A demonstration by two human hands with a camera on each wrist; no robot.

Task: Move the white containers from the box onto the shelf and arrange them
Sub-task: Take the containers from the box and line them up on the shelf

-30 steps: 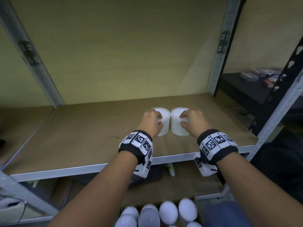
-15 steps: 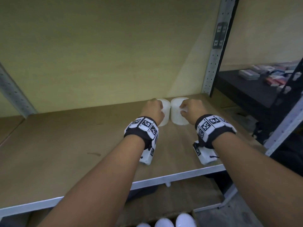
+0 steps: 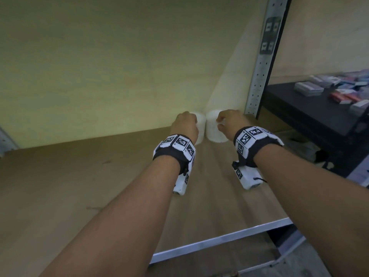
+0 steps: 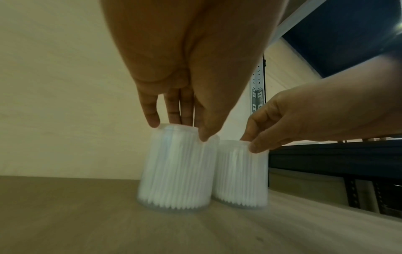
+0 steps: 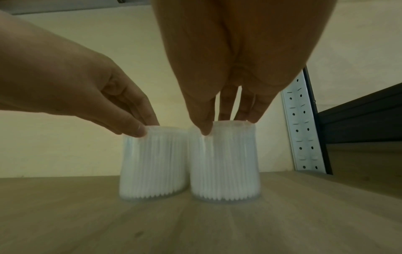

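Two white ribbed containers stand upright side by side on the wooden shelf (image 3: pixel 79 186), near its back wall. My left hand (image 3: pixel 184 124) grips the top rim of the left container (image 3: pixel 201 126) (image 4: pixel 176 170) (image 5: pixel 153 163) with thumb and fingertips. My right hand (image 3: pixel 227 121) grips the top rim of the right container (image 3: pixel 214 127) (image 4: pixel 240 173) (image 5: pixel 225 163) the same way. The two containers touch or nearly touch. The box is out of view.
A perforated metal upright (image 3: pixel 261 62) rises just right of the containers. Beyond it a black shelf (image 3: pixel 311 116) carries several small packs. The shelf's metal front edge (image 3: pixel 219 238) runs below my forearms. Bare board stretches to the left.
Both hands have pushed the two containers from the middle of the shelf back toward the rear wall. The box of white containers has dropped out of the head view.
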